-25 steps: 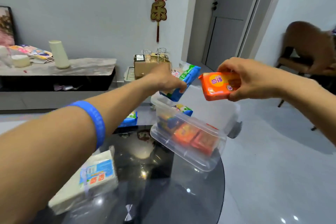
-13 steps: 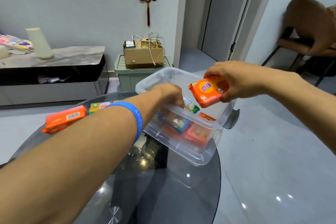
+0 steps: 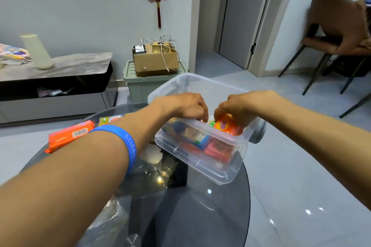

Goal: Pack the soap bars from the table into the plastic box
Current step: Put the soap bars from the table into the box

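A clear plastic box (image 3: pixel 212 172) stands on the far right part of the round dark glass table (image 3: pixel 180 216), with several orange and blue soap bars inside. Both of my hands reach down into it. My right hand (image 3: pixel 239 106) grips an orange soap bar (image 3: pixel 225 126) just inside the box's near rim. My left hand (image 3: pixel 188 106), with a blue wristband on its forearm, has its fingers curled down onto a blue and green soap bar (image 3: pixel 210 122), mostly hidden. An orange soap bar (image 3: pixel 68 136) and a green-labelled one (image 3: pixel 112 119) lie on the table's far left.
Behind the table a cardboard box (image 3: pixel 154 58) sits on a green bin (image 3: pixel 140 84). A low marble-topped cabinet (image 3: pixel 60 78) with a cream vase (image 3: pixel 37 52) runs along the left wall. A brown chair (image 3: pixel 337 32) stands at the right, beside a door.
Both hands have dropped from above the box down into it. The right hand carried the orange bar down to the rim, and the left hand lowered its blue bar inside. The camera tilted down.
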